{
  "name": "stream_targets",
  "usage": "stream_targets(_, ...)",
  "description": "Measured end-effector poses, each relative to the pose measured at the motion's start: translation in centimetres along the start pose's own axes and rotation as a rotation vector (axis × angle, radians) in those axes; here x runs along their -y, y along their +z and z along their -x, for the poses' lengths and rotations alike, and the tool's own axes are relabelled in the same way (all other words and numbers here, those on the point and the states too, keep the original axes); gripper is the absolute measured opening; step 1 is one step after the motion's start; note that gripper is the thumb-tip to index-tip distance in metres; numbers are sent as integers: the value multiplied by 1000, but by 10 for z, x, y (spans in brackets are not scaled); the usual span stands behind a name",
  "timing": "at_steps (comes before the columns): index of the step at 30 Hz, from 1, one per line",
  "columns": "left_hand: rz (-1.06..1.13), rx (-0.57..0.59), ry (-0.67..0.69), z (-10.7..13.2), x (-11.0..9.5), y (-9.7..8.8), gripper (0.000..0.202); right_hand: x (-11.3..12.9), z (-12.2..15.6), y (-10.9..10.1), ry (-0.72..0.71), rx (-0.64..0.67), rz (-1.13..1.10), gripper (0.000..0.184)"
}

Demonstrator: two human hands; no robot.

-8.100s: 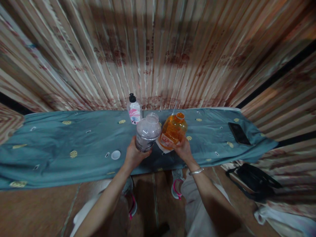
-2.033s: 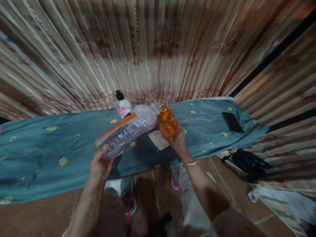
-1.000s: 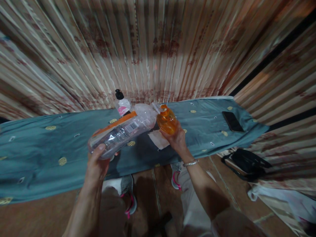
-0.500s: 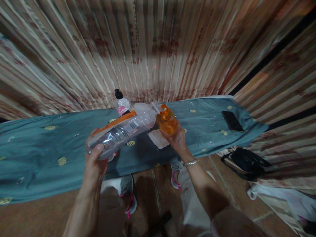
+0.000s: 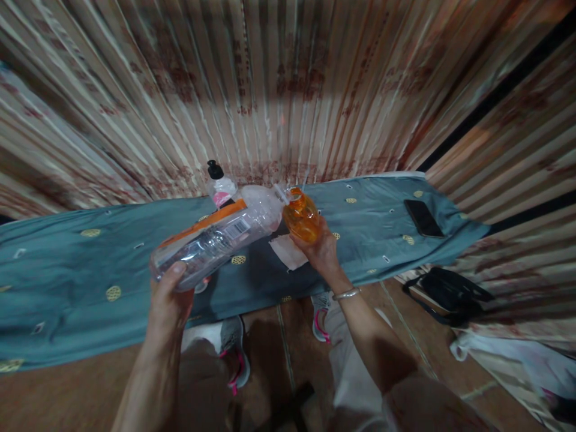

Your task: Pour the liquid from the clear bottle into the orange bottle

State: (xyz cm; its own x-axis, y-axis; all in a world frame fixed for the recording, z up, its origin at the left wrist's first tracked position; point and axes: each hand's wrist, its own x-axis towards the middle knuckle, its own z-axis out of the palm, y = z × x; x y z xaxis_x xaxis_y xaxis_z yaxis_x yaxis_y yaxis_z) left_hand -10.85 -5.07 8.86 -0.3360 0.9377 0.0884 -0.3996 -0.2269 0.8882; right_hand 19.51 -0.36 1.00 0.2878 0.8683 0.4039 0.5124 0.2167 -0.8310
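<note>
A large clear plastic bottle (image 5: 227,231) with an orange-and-white label and a barcode lies tilted in my left hand (image 5: 171,294), which grips it near its base. Its mouth points right, against the neck of a smaller orange bottle (image 5: 301,216). My right hand (image 5: 321,249) is wrapped round that orange bottle's lower part and holds it leaning toward the clear one. Whether liquid passes between the mouths I cannot make out. Beneath the orange bottle, a pale flat piece (image 5: 288,252) rests on the teal cloth (image 5: 139,270).
Behind the clear bottle stands a black-capped bottle (image 5: 221,186) with a pink label. A phone (image 5: 423,218) lies on the cloth at the right. A black bag (image 5: 450,294) is on the floor. Striped curtains (image 5: 270,90) hang behind the cloth-covered surface.
The base of the clear bottle and my left hand have shifted slightly left. The mouths of both bottles stay together, and my right hand keeps nearly the same place.
</note>
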Motion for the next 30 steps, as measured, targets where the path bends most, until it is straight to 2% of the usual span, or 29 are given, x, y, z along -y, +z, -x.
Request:
stream_targets(10, 4, 31, -5, -2, -2, -2, 46, -3, -4, 1, 8, 11, 1, 64)
stream_targets(14, -12, 24, -15, -3, 1, -2, 50, -7, -8, 2, 12, -1, 2, 67)
stream_targets(18, -16, 25, -11, -4, 6, -1, 45, -10, -13, 4, 6, -14, 7, 71)
stream_targets(21, -14, 25, 1, -6, 8, 2, 50, -11, -15, 7, 9, -25, 11, 74)
stream_targets(27, -22, 49, -1, -8, 7, 9, 49, -12, -14, 8, 34, -22, 4, 64)
stream_targets(30, -24, 47, 2, -8, 8, 10, 49, -11, -13, 7, 43, -22, -3, 65)
